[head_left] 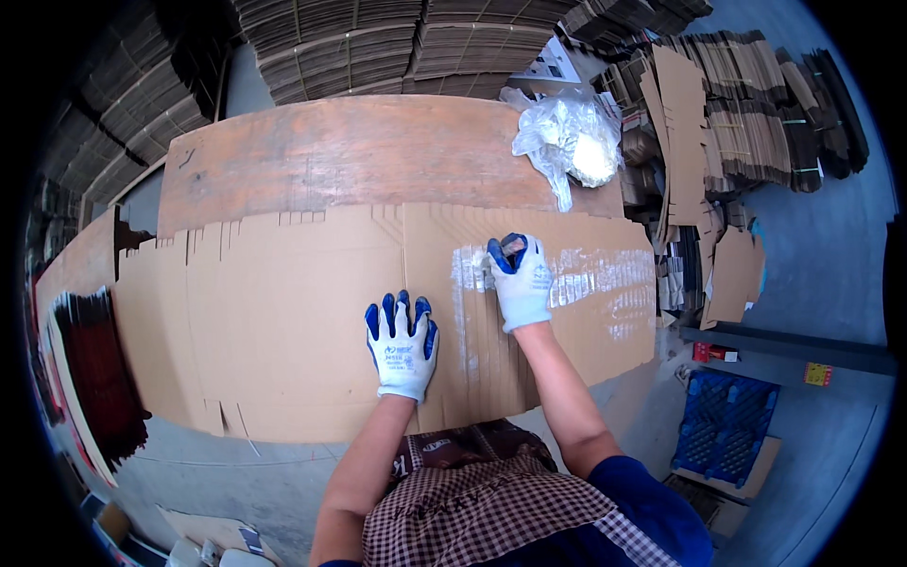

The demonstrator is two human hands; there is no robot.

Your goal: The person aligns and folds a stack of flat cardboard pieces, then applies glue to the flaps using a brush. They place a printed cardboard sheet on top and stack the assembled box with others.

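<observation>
Touching cardboard (283, 321): left grip (402, 348) outspread

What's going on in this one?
A person in blue-and-white gloves is working over flat brown cardboard laid across a wooden table. The left hand rests on it with fingers spread. The right hand is curled over the area with shiny whitish streaks; whether it pinches something is unclear. A crumpled clear plastic bag lies at the table's far right corner.
</observation>
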